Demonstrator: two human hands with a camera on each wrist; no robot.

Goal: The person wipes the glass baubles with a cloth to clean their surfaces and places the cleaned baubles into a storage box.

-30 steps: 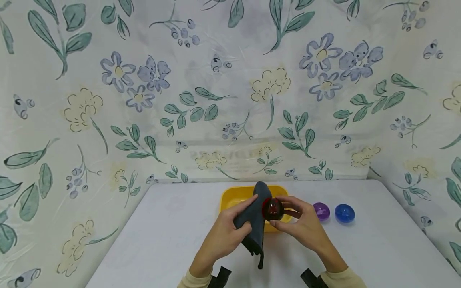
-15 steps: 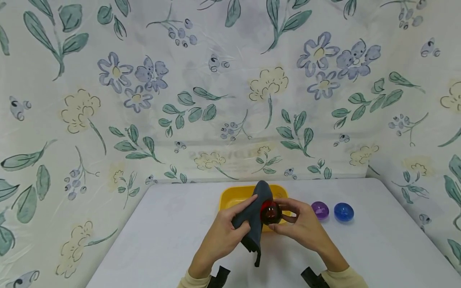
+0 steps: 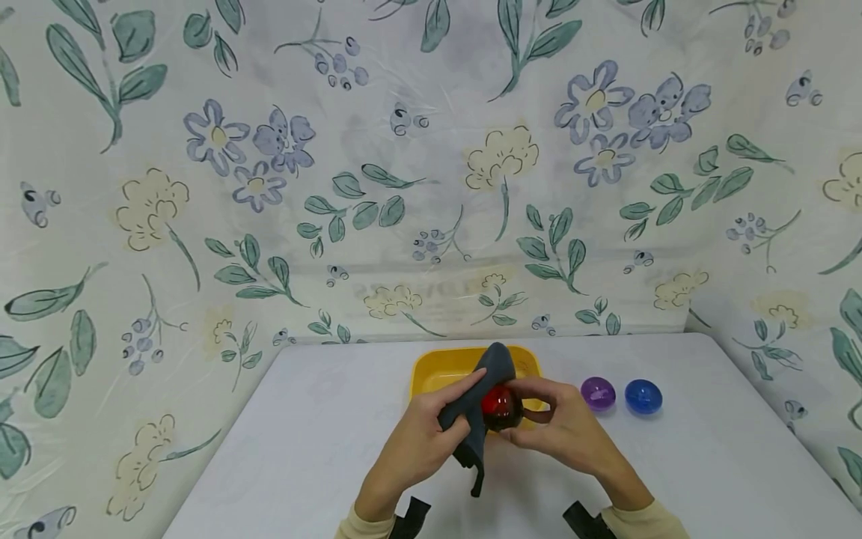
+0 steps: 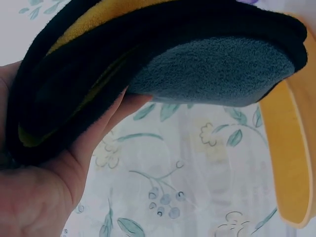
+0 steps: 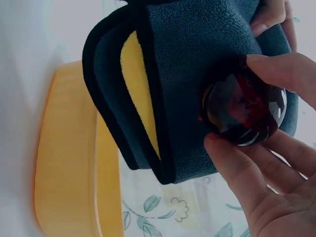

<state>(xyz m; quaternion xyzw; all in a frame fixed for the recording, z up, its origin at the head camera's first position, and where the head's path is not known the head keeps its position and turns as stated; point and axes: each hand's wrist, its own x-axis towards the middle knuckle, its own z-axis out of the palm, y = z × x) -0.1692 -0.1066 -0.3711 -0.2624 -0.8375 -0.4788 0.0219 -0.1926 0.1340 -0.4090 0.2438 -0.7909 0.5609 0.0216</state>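
One floral sheet spans the back, behind one white table with one yellow tub on it. One cloth, blue-grey and yellow with black edging, is held up folded, hiding part of the tub in the head view. Of two hands, the left hand grips the cloth; the right hand is spread to the width of one red ball, thumb and fingers round it, against the cloth. One purple ball and one blue ball lie apart, right of the tub: three balls altogether.
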